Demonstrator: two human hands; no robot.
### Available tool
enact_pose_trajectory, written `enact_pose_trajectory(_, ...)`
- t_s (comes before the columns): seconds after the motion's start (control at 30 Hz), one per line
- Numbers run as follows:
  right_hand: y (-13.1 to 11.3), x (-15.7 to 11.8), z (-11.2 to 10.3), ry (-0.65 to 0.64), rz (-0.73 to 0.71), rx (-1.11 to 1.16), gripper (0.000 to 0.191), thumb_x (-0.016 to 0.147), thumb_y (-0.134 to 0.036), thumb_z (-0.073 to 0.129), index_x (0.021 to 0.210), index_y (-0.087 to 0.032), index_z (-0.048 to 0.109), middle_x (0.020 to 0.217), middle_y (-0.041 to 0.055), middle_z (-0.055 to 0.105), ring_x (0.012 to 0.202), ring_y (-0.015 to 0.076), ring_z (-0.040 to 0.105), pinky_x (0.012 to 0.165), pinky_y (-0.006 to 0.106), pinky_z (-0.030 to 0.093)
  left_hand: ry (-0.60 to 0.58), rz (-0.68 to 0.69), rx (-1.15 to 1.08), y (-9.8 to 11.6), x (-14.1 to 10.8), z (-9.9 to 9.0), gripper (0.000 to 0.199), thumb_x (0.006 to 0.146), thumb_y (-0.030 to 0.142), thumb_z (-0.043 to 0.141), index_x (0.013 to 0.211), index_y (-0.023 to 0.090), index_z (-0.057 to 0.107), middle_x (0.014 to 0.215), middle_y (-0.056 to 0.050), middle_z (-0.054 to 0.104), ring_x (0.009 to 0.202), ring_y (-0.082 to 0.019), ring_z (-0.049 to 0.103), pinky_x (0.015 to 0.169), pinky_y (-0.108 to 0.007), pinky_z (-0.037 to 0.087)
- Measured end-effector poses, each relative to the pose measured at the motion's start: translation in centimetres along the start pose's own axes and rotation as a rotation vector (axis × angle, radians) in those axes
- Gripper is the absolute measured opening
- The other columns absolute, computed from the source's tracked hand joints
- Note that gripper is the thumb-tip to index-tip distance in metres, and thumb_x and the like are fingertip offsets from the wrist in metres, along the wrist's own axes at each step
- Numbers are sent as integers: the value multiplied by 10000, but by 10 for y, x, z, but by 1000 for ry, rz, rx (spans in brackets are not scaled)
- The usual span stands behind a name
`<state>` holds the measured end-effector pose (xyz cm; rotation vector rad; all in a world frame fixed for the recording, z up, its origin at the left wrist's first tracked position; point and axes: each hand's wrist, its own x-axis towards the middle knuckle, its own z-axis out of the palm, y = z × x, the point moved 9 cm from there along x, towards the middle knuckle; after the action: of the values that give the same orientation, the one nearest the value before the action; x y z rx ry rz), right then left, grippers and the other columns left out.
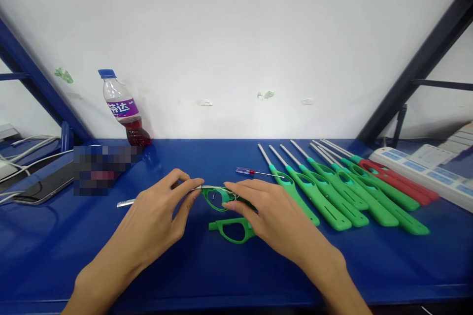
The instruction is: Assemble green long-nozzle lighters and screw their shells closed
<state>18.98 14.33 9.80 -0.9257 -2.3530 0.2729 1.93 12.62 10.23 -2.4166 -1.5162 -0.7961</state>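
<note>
Both hands hold an opened green lighter casing (213,205) above the blue table. My left hand (157,216) pinches the thin wire or rod at its left end between thumb and fingertips. My right hand (271,214) is closed on the casing's right part, which its fingers largely hide. Below it lies another green casing half (234,231) with a loop-shaped opening, its right end behind my right hand. A small screwdriver (246,171) with a clear purple and red handle lies just behind my right hand. A metal blade-like tool (124,203) shows beside my left hand.
Several green lighters (320,199) and red ones (401,179) lie slanted at the right, beside a white power strip (428,172). A bottle of dark red drink (123,108) leans on the wall at the back left. A phone (48,184) and white cables lie at the left.
</note>
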Motion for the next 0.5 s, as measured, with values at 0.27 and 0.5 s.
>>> enact_pose_trajectory(0.27, -10, 3, 2, -33, -11, -4, 337, 1094, -283, 577, 1399, -166, 664, 1256, 80, 781, 1125, 285, 744, 971, 455, 596, 59, 132, 166, 15, -2, -4, 282, 1153, 311, 383, 1299, 267, 620, 1025, -15, 629, 528, -118, 570, 448, -255, 356)
enact_pose_trajectory(0.5, -17, 3, 6, -62, -56, 20, 270, 1081, -283, 614, 1349, -257, 594, 1207, 17, 767, 1083, 246, 735, 896, 386, 561, 70, 187, 150, 24, -2, -6, 192, 1143, 358, 442, 1072, 241, 577, 864, 15, 616, 541, -153, 585, 484, -281, 350)
